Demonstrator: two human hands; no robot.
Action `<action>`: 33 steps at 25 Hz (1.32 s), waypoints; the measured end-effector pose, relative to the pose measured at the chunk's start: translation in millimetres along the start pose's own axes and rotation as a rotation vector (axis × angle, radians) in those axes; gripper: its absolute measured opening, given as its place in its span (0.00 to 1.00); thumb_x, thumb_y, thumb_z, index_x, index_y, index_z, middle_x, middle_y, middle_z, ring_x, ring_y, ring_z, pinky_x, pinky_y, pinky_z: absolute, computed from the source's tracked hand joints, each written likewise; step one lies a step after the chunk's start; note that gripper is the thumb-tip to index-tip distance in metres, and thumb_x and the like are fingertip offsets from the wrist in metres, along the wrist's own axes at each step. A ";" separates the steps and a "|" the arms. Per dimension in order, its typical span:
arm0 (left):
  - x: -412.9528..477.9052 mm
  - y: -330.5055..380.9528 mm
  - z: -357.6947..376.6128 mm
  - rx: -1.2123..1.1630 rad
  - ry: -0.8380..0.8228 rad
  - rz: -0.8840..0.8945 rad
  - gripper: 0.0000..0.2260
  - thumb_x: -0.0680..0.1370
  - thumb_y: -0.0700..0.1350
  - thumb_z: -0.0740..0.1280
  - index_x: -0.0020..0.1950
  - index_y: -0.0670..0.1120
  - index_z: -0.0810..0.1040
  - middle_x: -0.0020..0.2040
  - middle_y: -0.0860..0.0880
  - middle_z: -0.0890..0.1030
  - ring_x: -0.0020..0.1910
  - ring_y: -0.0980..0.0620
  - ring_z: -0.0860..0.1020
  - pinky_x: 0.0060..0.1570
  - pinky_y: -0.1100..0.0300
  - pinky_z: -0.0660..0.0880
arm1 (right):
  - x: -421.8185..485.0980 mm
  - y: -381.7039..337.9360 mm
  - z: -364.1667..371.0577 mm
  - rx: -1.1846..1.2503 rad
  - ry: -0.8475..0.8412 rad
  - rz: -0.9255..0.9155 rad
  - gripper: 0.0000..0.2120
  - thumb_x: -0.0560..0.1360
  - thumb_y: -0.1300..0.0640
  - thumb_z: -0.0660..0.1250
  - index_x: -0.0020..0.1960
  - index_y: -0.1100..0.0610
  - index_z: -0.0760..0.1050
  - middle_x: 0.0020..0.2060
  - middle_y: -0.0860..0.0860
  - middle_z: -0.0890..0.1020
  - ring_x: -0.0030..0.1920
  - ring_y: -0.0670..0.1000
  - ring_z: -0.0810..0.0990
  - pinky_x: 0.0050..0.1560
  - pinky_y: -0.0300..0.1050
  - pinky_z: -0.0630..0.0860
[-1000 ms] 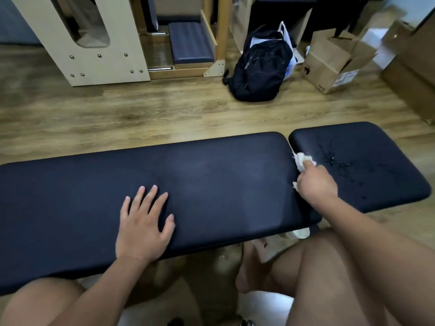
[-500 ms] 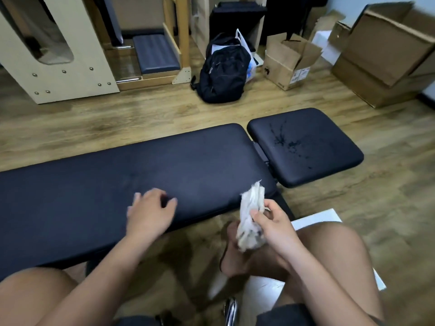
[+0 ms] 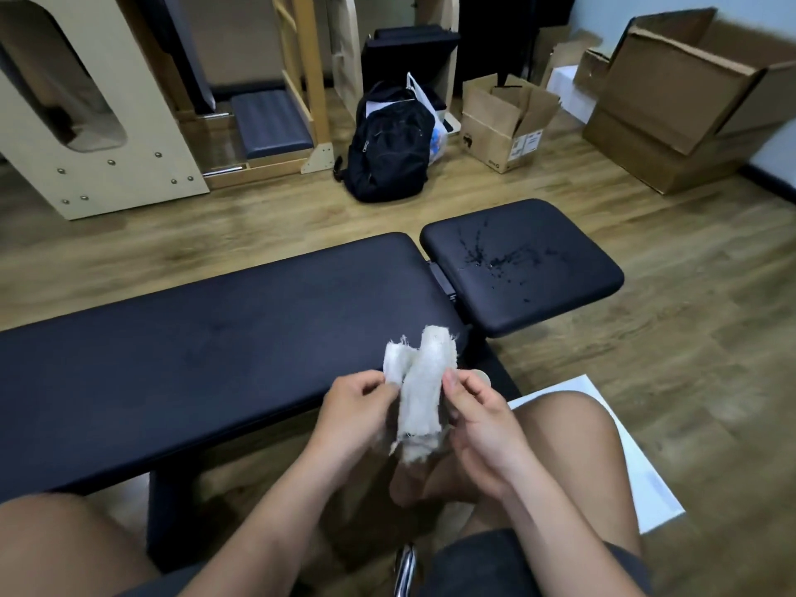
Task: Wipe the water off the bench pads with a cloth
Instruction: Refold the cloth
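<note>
Left hand (image 3: 357, 407) off long bench pad (image 3: 194, 359) now, came over to cloth (image 3: 422, 389), pinches its left edge. Right hand (image 3: 478, 420) still pinches right side, thumb on top. Cloth held up between both hands, at near edge of long bench pad, above lap. Water drops (image 3: 495, 258) still on small bench pad (image 3: 560, 290), well apart from cloth.
</note>
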State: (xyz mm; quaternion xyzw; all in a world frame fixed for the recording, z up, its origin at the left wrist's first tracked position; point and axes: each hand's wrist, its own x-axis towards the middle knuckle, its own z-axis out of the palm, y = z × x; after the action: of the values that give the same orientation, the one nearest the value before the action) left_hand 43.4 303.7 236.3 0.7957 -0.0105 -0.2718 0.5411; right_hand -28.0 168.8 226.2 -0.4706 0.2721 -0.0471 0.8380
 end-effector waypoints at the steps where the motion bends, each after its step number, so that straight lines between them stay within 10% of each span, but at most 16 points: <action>1: -4.7 4.5 1.3 -0.055 -0.021 -0.038 0.13 0.77 0.46 0.68 0.35 0.41 0.76 0.32 0.46 0.74 0.32 0.50 0.71 0.34 0.57 0.67 | -1.5 0.6 -1.5 0.069 -0.030 0.044 0.08 0.78 0.58 0.62 0.50 0.62 0.77 0.38 0.53 0.84 0.39 0.47 0.83 0.44 0.44 0.78; 8: -12.3 37.3 -3.0 -0.117 0.048 0.092 0.18 0.75 0.48 0.73 0.39 0.36 0.71 0.36 0.45 0.73 0.37 0.50 0.71 0.41 0.56 0.67 | 9.3 -9.5 -17.4 0.194 -0.115 0.216 0.18 0.79 0.48 0.61 0.62 0.59 0.78 0.56 0.59 0.82 0.56 0.57 0.82 0.57 0.53 0.76; 12: -19.8 41.9 -17.2 -0.289 0.040 0.098 0.07 0.78 0.42 0.70 0.40 0.44 0.77 0.39 0.44 0.79 0.39 0.47 0.77 0.44 0.51 0.73 | 21.6 4.0 -11.6 0.031 0.044 0.165 0.13 0.76 0.65 0.63 0.60 0.61 0.77 0.52 0.62 0.83 0.50 0.61 0.82 0.45 0.53 0.80; 20: -25.1 25.8 -62.6 -0.403 0.123 -0.035 0.04 0.78 0.41 0.66 0.43 0.46 0.76 0.39 0.46 0.78 0.37 0.47 0.76 0.42 0.49 0.72 | 25.1 12.3 -13.2 0.023 0.263 0.148 0.16 0.73 0.67 0.65 0.59 0.58 0.76 0.51 0.59 0.83 0.47 0.59 0.82 0.46 0.55 0.79; 25: -14.5 -1.5 -62.1 -0.359 0.198 -0.177 0.03 0.79 0.42 0.66 0.46 0.44 0.76 0.45 0.42 0.81 0.42 0.44 0.80 0.43 0.49 0.76 | 4.7 6.3 7.7 -0.301 0.379 -0.143 0.14 0.70 0.65 0.70 0.53 0.53 0.79 0.44 0.49 0.84 0.41 0.46 0.82 0.35 0.35 0.76; 29: -21.6 -5.3 -30.3 -0.520 0.002 -0.240 0.10 0.83 0.49 0.62 0.51 0.43 0.76 0.44 0.42 0.82 0.38 0.45 0.81 0.42 0.53 0.77 | -30.2 36.4 61.2 -0.963 0.007 -0.502 0.16 0.70 0.56 0.66 0.57 0.48 0.78 0.50 0.43 0.83 0.51 0.42 0.80 0.53 0.35 0.75; 33: -24.2 -31.8 -42.1 -0.381 0.026 -0.234 0.09 0.79 0.46 0.70 0.51 0.41 0.79 0.38 0.45 0.83 0.32 0.51 0.80 0.33 0.60 0.76 | -45.5 59.9 51.3 -1.264 -0.417 -0.437 0.20 0.70 0.48 0.64 0.62 0.45 0.75 0.63 0.41 0.76 0.66 0.41 0.71 0.68 0.39 0.65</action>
State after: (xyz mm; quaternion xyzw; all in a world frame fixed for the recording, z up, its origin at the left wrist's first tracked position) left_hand 32.6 360.3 230.1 0.6783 0.1405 -0.3195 0.6466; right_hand -51.6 256.3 217.1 -0.9108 -0.0200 0.0443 0.4099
